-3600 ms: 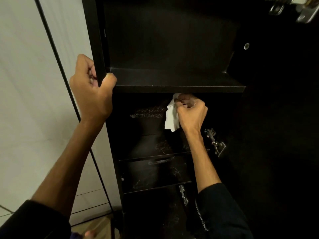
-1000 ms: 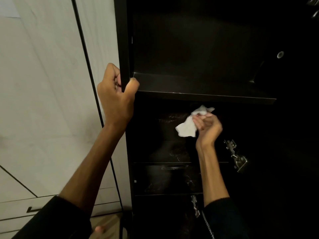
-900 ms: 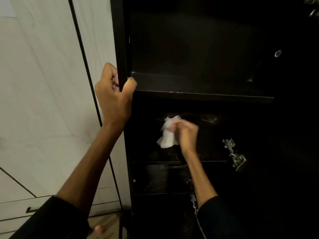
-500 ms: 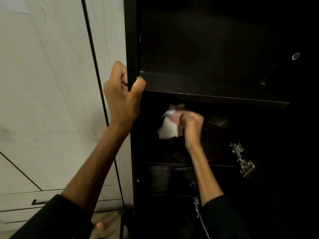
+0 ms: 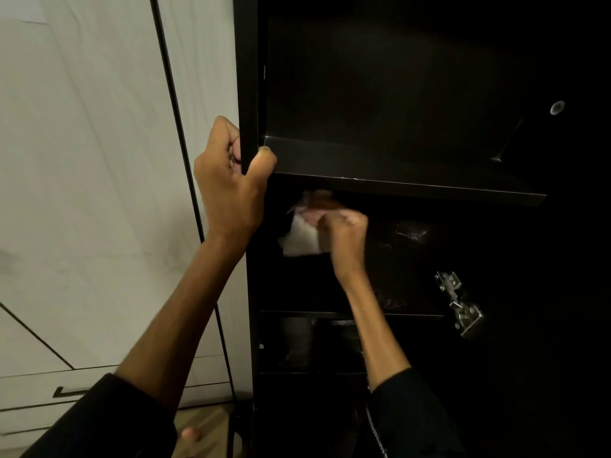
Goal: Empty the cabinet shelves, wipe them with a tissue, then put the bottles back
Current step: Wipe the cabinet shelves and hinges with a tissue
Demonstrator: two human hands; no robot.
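A tall black cabinet (image 5: 246, 94) stands open before me, its inside very dark. My left hand (image 5: 231, 186) grips the cabinet's left side panel, thumb on the front corner of the upper shelf (image 5: 413, 183). Beneath that shelf my right hand (image 5: 344, 233) holds a crumpled white tissue (image 5: 301, 239) at the left of the compartment, close to the underside of the shelf. The hand and tissue are blurred. No bottles show on the shelves.
A metal door hinge (image 5: 458, 304) sits at the right of the compartment, and a lower shelf edge (image 5: 347, 314) runs below my right wrist. White cupboard doors (image 5: 82, 193) with a drawer handle (image 5: 66, 391) fill the left. Wooden floor (image 5: 201, 421) shows at the bottom.
My right hand has swept the tissue from the right of the compartment to its left side under the upper shelf. My left hand keeps its grip on the side panel.
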